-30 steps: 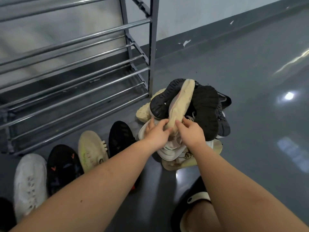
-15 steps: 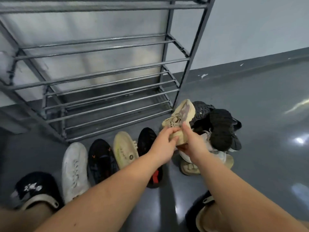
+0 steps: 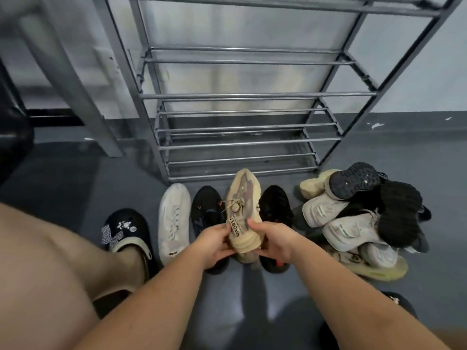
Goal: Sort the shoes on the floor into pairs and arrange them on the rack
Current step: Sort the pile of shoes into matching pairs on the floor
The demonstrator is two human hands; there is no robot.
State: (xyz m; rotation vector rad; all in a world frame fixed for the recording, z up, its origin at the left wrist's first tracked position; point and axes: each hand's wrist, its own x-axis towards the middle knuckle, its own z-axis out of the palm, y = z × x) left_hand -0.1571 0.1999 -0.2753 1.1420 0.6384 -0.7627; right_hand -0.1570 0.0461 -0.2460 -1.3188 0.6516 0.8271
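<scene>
Hands first: the left hand (image 3: 214, 245) and the right hand (image 3: 274, 242) both hold 1 beige sneaker (image 3: 242, 210) by its heel end, fingers curled round either side, toe pointing away toward the rack (image 3: 240, 97). The shoe hangs above a row on the floor, over the spot where the tan sneaker with the round logo should be, though that one is hidden under it, so I cannot tell whether the 2 touch.

In the row, a white sneaker (image 3: 174, 221) lies furthest to the person's left, then a black sneaker with orange marks (image 3: 206, 213), and on the far side of the held shoe a black knit sneaker (image 3: 275, 208). To the right sits the pile (image 3: 358, 218), a heap of pale and black shoes, some sole-up, near the rack's right leg. The rack's shelves, made of thin bars, carry nothing that I can see. The person's own foot in a black clog (image 3: 126, 231) stands just beside the white sneaker.

Judging from here, the pairing looks barely begun. The risks seem plain enough: set down blind, the beige sneaker could land on its neighbours and knock the row askew; several shoes are close in colour, so a wrong match is easy; and the pile looks loosely stacked, so pulling from low in it may topple the rest
</scene>
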